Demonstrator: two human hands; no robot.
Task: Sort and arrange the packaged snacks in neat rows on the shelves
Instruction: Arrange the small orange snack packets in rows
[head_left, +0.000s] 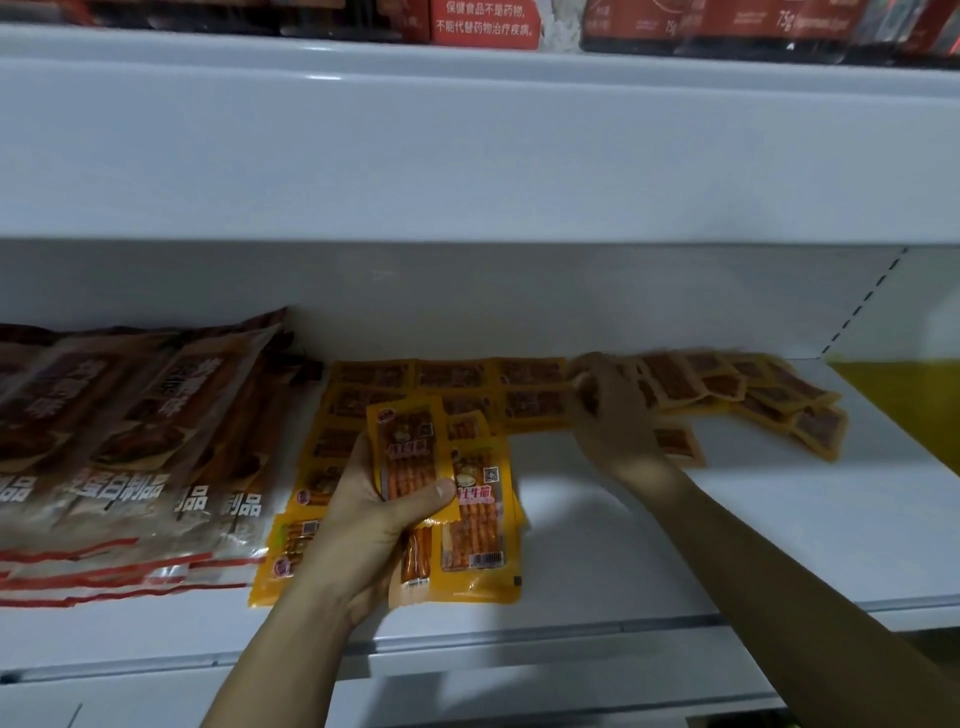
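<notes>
The left hand (371, 512) clamps a fanned stack of orange snack packets (415, 457) above the shelf (597, 561) front edge, likely as stock, while the blurred right hand (605, 410), grip unclear, reaches the small packets (753, 389) scattered along the back edge, presumably to straighten them

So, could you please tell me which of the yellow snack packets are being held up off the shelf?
The small stack of long yellow packets gripped in the left hand, thumb across the front. Every other yellow packet lies flat on the white shelf.
</notes>
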